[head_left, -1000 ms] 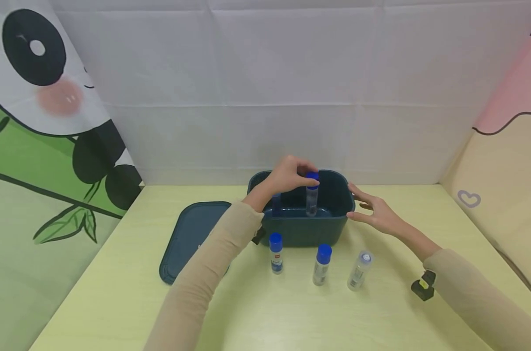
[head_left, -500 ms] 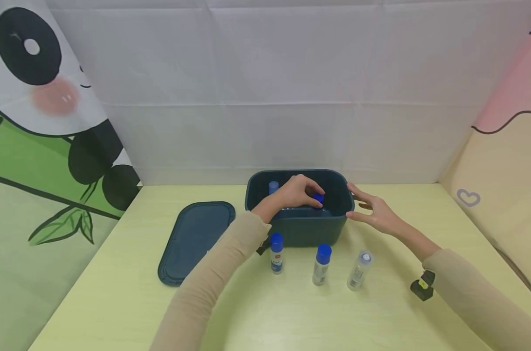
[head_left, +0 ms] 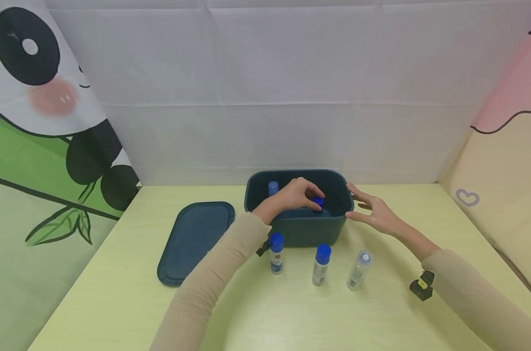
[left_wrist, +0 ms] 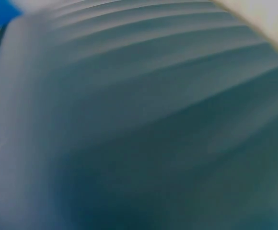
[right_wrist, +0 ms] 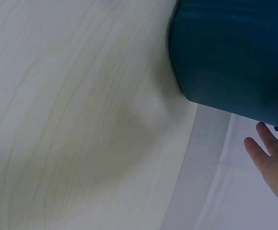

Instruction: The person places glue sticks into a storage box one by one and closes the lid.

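Observation:
In the head view my left hand reaches over the front rim into a dark teal bin. Thumb and fingers pinch the blue cap of a glue stick; its body is hidden behind the bin's front wall. A second blue-capped glue stick stands inside at the left, partly covered by my wrist. My right hand is at the bin's right end, fingers spread and fairly straight, fingertips right at the rim. The right wrist view has those fingers beside the bin's outer wall.
Before the bin stand two blue-capped glue sticks and one with a clear top. A teal lid lies flat to the left. White cloth hangs behind the table. Bin wall fills the left wrist view.
My left hand has lowered the pinched glue stick into the bin, with only its cap now showing, then dipped very slightly more. My right hand has stayed at the rim.

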Tool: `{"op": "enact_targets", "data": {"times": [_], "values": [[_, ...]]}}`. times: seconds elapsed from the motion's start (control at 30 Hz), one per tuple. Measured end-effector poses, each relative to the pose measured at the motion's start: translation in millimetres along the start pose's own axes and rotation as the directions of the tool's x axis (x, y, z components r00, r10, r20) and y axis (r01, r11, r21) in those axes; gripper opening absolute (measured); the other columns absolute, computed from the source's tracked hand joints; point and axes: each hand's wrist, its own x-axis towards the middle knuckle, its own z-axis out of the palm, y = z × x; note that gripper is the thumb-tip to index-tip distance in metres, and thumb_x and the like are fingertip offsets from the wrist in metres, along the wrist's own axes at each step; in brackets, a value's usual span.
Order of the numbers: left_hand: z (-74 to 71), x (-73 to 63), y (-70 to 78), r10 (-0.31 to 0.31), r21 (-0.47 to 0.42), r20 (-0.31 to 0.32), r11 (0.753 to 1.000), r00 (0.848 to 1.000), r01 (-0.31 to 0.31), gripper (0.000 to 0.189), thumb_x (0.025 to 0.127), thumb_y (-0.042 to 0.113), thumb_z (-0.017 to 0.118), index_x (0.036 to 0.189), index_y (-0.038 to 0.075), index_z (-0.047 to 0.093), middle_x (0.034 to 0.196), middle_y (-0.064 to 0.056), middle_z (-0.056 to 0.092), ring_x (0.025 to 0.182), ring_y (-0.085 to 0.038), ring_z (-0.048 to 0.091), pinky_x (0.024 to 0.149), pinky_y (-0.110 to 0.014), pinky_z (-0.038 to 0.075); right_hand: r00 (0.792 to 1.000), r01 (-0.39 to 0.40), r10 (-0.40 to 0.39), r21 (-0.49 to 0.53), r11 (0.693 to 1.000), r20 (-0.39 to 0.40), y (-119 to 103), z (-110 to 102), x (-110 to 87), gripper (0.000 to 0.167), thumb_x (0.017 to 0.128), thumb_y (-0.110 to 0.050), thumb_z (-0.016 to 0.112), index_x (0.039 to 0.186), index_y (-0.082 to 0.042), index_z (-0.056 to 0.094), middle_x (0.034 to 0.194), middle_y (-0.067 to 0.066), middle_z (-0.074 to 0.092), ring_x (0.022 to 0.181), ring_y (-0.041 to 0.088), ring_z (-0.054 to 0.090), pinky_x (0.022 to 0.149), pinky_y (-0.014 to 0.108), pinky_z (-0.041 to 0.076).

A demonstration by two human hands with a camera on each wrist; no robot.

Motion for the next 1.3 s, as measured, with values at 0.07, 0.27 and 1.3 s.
{"op": "enact_targets", "data": {"times": [0.07, 0.27, 1.3], "values": [[-0.4, -0.7, -0.3, 0.003, -0.004, 0.006, 1.000, 1.000, -0.003, 0.032, 0.078, 0.020, 0.072, 0.108, 0.009, 0.067, 0.105, -0.001, 0.065, 0.092, -0.010, 0.060, 0.078, -0.018, 0.048, 1.000, -0.002, 0.002, 0.002, 1.000, 0.002, 0, 0, 0.1, 0.070, 0.087, -0.010, 0.059, 0.144, -0.002, 0.020, 0.148, 0.020, 0.017, 0.125, 0.045, 0.032, 0.097, 0.058, 0.029], [-1.1, -2.4, -0.5, 0.019, -0.026, 0.018, 0.999, 1.000, -0.019, 0.032, 0.080, 0.018, 0.070, 0.110, 0.008, 0.066, 0.105, -0.003, 0.065, 0.092, -0.011, 0.062, 0.077, -0.017, 0.048, 1.000, -0.008, 0.008, -0.004, 1.000, 0.000, -1, 1, 0.0, 0.070, 0.087, -0.011, 0.060, 0.144, -0.002, 0.020, 0.148, 0.020, 0.017, 0.125, 0.045, 0.032, 0.098, 0.058, 0.029], [-14.1, -75.3, 48.9, 0.186, -0.094, 0.130, 0.980, 0.974, -0.175, 0.039, 0.080, 0.019, 0.070, 0.115, 0.005, 0.061, 0.116, -0.006, 0.061, 0.102, -0.020, 0.057, 0.080, -0.021, 0.048, 1.000, 0.001, -0.001, -0.012, 1.000, -0.002, -2, 1, -0.5, 0.071, 0.086, -0.011, 0.060, 0.144, -0.002, 0.020, 0.148, 0.020, 0.016, 0.125, 0.045, 0.033, 0.097, 0.058, 0.029]]}}
